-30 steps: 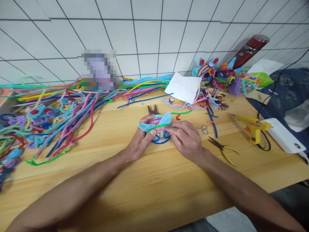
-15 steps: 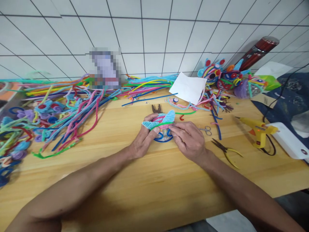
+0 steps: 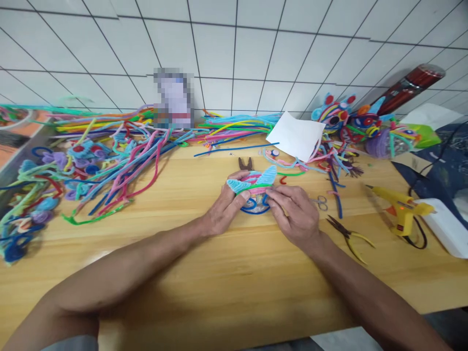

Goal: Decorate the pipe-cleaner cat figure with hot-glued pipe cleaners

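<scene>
At tbl (image 3: pixel 204 292), L fingers (image 3: pixel 241 199) + R fingers (image 3: pixel 281 199) gripping craft (image 3: pixel 260 191), flask (image 3: pixel 411 88) markings blurry

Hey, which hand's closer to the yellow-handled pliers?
Right. The right hand is just left of the yellow-handled pliers; the left hand is farther left, gripping the craft piece.

The craft figure (image 3: pixel 259 188) is between my left hand (image 3: pixel 225 207) and right hand (image 3: pixel 296 214), with pincers (image 3: pixel 245 168) just behind it. On the table (image 3: pixel 219 292), rightward, lie scissors (image 3: pixel 322 203), pliers (image 3: pixel 345 233), then the glue gun (image 3: pixel 404 213). Pipe cleaners (image 3: pixel 137 161) spread leftward and along the wall (image 3: pixel 215 48); behind, a paper sheet (image 3: pixel 297 136) lies left of other figures (image 3: pixel 331 118).
</scene>
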A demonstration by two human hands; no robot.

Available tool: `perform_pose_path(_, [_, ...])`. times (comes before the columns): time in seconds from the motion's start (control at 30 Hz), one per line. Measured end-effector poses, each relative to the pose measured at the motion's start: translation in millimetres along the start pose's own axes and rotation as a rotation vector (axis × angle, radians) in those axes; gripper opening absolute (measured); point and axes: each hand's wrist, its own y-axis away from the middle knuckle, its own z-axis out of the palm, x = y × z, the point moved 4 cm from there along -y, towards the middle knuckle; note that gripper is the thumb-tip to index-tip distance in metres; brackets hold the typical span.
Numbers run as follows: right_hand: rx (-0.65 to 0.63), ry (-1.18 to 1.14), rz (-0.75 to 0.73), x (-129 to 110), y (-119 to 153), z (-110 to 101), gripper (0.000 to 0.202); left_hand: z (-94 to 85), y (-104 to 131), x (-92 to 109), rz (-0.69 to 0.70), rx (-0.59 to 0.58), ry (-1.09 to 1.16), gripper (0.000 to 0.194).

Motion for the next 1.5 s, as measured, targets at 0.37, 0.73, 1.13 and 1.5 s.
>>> perform_pose_path(0.37, [-0.011, 0.043, -0.022, -3, -2, -1, 0.046, 0.4, 1, -2, 0.044, 0.009, -0.017, 0.051])
perform_pose_path(0.73, [-0.076, 0.097, -0.086, -13, -3, 2, 0.056, 0.9, 2, -1, 0.082, 0.000, -0.075, 0.051])
perform_pose_path(1.13, [-0.101, 0.135, -0.079, -19, -4, 5, 0.054, 0.8, 2, 1, 0.066, -0.003, -0.068, 0.048])
perform_pose_path(1.5, [-0.077, 0.099, -0.044, -16, -2, 6, 0.063, 0.6, 1, 3, 0.015, 0.020, -0.009, 0.053])
